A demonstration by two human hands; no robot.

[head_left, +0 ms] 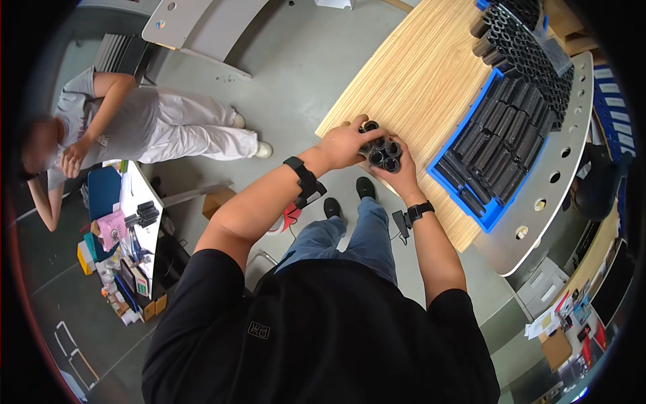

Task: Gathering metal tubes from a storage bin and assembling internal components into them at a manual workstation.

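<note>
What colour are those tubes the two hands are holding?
The tubes are black. They show best in the head view, the only one here.

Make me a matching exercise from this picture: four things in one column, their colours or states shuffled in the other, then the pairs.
Things:
1. Cluster of black tubes
2. Tray
3. Package by the desk
4. Co-worker's trousers

Colours or states:
A. White
B. Pink
C. Held between the left hand and the right hand
D. Blue

Pairs: 1-C, 2-D, 3-B, 4-A
</note>
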